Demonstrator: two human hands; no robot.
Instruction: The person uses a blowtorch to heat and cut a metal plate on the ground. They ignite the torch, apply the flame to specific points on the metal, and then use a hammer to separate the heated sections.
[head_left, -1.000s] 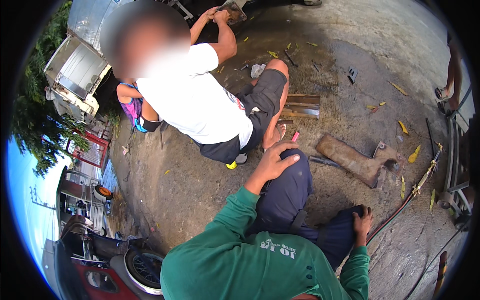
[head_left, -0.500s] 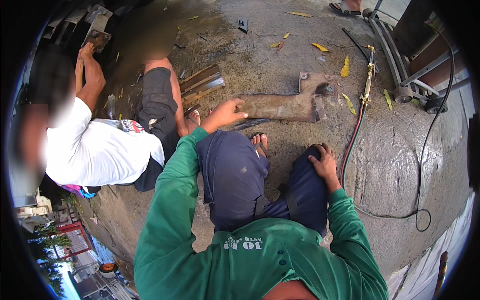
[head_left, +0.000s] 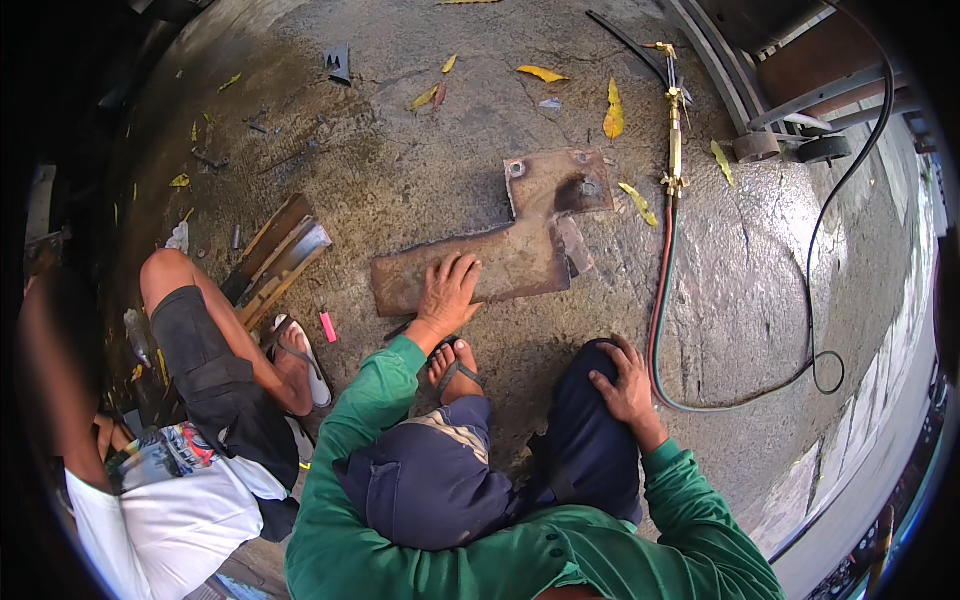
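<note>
A rusty, brown cut metal plate (head_left: 500,255) lies flat on the concrete, a long strip with a wider, holed end at the far right. My left hand (head_left: 448,292) rests on the near edge of its strip, fingers spread over the top and not wrapped round it. On my bent right knee lies my right hand (head_left: 627,382), its fingers apart and holding nothing. A pink lighter (head_left: 327,325) is on the ground left of my left hand, beside a co-worker's sandalled foot.
A brass cutting torch (head_left: 674,140) with red and green hoses (head_left: 658,320) lies to the right. Beyond it stands a wheeled metal cart (head_left: 755,148). Metal channel pieces (head_left: 278,255) lie at the left, near a seated co-worker (head_left: 215,380). Yellow leaves (head_left: 613,110) are scattered about.
My left hand has shifted from the plate's left end onto its strip, and the plate now lies at a different angle. The whole view has swung; the co-worker's arm has come down from the far metal piece.
</note>
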